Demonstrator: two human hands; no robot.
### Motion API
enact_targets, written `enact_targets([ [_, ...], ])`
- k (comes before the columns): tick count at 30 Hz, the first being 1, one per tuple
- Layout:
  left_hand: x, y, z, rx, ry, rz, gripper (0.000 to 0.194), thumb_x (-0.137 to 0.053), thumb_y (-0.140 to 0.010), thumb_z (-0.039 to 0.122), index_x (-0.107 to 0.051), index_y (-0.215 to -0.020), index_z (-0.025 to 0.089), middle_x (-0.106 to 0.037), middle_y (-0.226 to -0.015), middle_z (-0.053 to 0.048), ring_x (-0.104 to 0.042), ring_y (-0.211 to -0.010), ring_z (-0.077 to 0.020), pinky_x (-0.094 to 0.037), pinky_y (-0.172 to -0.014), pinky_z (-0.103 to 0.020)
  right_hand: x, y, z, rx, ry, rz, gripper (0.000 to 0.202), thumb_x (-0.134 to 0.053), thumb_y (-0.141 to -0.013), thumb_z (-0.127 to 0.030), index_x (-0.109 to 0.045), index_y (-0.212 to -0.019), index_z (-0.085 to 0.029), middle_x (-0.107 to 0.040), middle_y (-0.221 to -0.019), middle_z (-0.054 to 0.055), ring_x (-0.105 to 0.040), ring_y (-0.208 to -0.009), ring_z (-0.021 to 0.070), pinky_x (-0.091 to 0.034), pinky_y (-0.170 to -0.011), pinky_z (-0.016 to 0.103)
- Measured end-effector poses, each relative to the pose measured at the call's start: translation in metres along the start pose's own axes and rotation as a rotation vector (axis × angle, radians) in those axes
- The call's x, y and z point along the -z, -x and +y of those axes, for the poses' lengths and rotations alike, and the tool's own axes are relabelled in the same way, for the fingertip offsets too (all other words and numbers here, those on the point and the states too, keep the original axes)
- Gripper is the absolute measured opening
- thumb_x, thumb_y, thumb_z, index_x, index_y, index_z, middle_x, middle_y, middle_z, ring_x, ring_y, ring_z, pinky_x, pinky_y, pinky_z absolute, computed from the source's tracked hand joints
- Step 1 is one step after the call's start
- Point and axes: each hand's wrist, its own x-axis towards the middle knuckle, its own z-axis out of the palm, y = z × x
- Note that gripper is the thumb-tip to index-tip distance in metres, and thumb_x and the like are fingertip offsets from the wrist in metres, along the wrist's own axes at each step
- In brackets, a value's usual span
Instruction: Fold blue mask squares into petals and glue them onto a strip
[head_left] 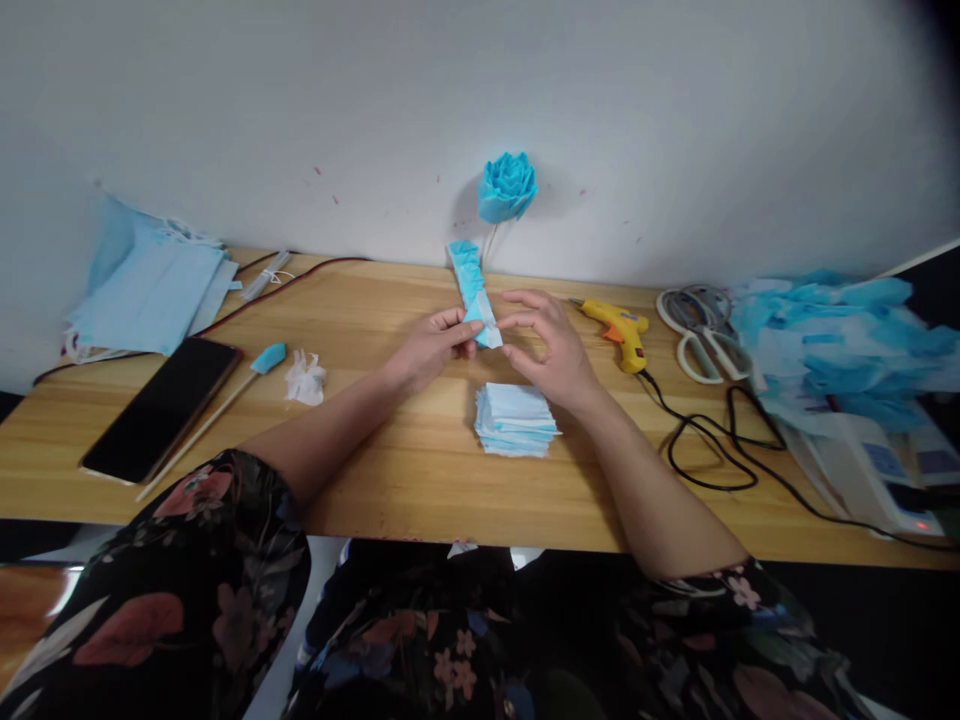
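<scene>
A small folded petal of blue and white mask fabric (pixel 480 327) is pinched between the thumb and fingers of my left hand (pixel 442 340). My right hand (pixel 551 345) is beside it, fingers apart, with the index fingertip at or very near the petal's white edge; I cannot tell whether it touches. Just beyond my hands lies a row of overlapping blue folded pieces (pixel 466 268). A stack of cut white and pale blue fabric pieces (pixel 516 420) sits on the table below my right hand. Behind, a blue fabric flower (pixel 508 188) on a thin stick leans near the wall.
On the wooden table (pixel 420 480) left are masks (pixel 150 290), a phone (pixel 161 410), a blue-tipped stick (pixel 217 425) and a white scrap (pixel 305 378). Right are a yellow glue gun (pixel 616 330) with its black cord, scissors (pixel 709 350), blue fabric (pixel 840 335) and a white power strip (pixel 874 470).
</scene>
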Motion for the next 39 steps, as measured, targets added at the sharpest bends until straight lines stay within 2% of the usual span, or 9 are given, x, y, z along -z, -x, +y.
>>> enact_targets([
  [10, 0.0, -0.001, -0.002, -0.011, -0.013, 0.006, 0.028, -0.088, -0.08, 0.03, -0.065, -0.077, 0.014, -0.064, -0.065, 0.003, -0.056, -0.057, -0.0065, -0.045, -0.061, -0.02, -0.006, 0.001, -0.003, 0.139, 0.113, 0.002, 0.019, -0.066, -0.093, -0.02, -0.07, -0.109, -0.031, -0.065, -0.142, 0.006, -0.058, -0.137, 0.0301, -0.046, -0.115, 0.058],
  [20, -0.003, 0.0, 0.003, 0.009, -0.027, 0.033, 0.031, -0.087, -0.082, 0.031, -0.063, -0.073, 0.014, -0.061, -0.06, 0.003, -0.054, -0.054, -0.0066, -0.042, -0.059, -0.021, 0.005, -0.001, -0.008, 0.097, 0.02, -0.02, 0.012, -0.064, -0.096, -0.034, -0.072, -0.104, -0.03, -0.066, -0.142, 0.004, -0.058, -0.137, 0.0313, -0.042, -0.118, 0.061],
  [23, -0.004, 0.0, 0.002, 0.002, -0.008, 0.061, 0.028, -0.084, -0.085, 0.028, -0.063, -0.073, 0.014, -0.061, -0.06, 0.003, -0.054, -0.055, -0.0062, -0.043, -0.061, -0.02, 0.01, 0.0, -0.011, -0.005, -0.139, 0.033, 0.019, -0.06, -0.099, -0.042, -0.071, -0.111, -0.031, -0.066, -0.143, 0.004, -0.058, -0.139, 0.0306, -0.043, -0.119, 0.06],
  [26, -0.004, 0.0, 0.002, -0.002, 0.005, 0.079, 0.027, -0.081, -0.087, 0.025, -0.063, -0.071, 0.014, -0.061, -0.06, 0.003, -0.054, -0.054, -0.006, -0.043, -0.06, -0.02, 0.007, 0.001, -0.008, -0.152, -0.331, 0.09, 0.036, -0.059, -0.1, -0.051, -0.064, -0.132, -0.033, -0.064, -0.147, 0.006, -0.058, -0.14, 0.0297, -0.05, -0.114, 0.055],
  [30, -0.003, 0.001, 0.002, -0.023, 0.014, 0.083, 0.027, -0.082, -0.086, 0.024, -0.062, -0.071, 0.014, -0.061, -0.058, 0.003, -0.053, -0.053, -0.0059, -0.042, -0.059, -0.02, -0.008, 0.003, 0.001, -0.329, -0.475, 0.008, 0.072, -0.067, -0.092, -0.063, -0.046, -0.154, -0.034, -0.063, -0.148, 0.012, -0.057, -0.142, 0.0314, -0.061, -0.095, 0.046],
  [33, -0.003, 0.001, 0.002, -0.036, 0.026, 0.079, 0.03, -0.084, -0.084, 0.025, -0.06, -0.07, 0.015, -0.06, -0.057, 0.004, -0.052, -0.053, -0.006, -0.041, -0.059, -0.02, -0.019, 0.005, 0.003, -0.382, -0.553, -0.075, 0.088, -0.077, -0.084, -0.061, -0.04, -0.159, -0.035, -0.068, -0.139, 0.011, -0.066, -0.127, 0.0292, -0.063, -0.083, 0.04],
  [35, -0.003, 0.001, 0.001, -0.041, 0.024, 0.073, 0.032, -0.085, -0.083, 0.027, -0.059, -0.069, 0.015, -0.06, -0.056, 0.004, -0.052, -0.054, -0.0064, -0.041, -0.06, -0.02, -0.022, 0.006, 0.001, -0.43, -0.576, -0.103, 0.087, -0.08, -0.084, -0.055, -0.041, -0.159, -0.036, -0.075, -0.117, 0.007, -0.072, -0.1, 0.0233, -0.062, -0.074, 0.037],
  [37, -0.004, 0.001, 0.001, -0.046, 0.016, 0.073, 0.032, -0.086, -0.082, 0.029, -0.059, -0.07, 0.015, -0.06, -0.057, 0.003, -0.052, -0.054, -0.0066, -0.041, -0.06, -0.021, -0.018, 0.005, -0.002, -0.484, -0.572, -0.065, 0.081, -0.08, -0.085, -0.051, -0.045, -0.156, -0.036, -0.074, -0.091, 0.001, -0.066, -0.072, 0.0174, -0.058, -0.064, 0.033],
  [39, -0.004, 0.002, 0.001, -0.046, 0.002, 0.08, 0.032, -0.086, -0.081, 0.031, -0.06, -0.071, 0.015, -0.06, -0.057, 0.004, -0.052, -0.055, -0.0064, -0.041, -0.06, -0.021, -0.008, 0.002, -0.005, -0.516, -0.56, 0.058, 0.072, -0.079, -0.086, -0.051, -0.051, -0.151, -0.035, -0.069, -0.078, -0.003, -0.057, -0.059, 0.0146, -0.053, -0.058, 0.031],
])
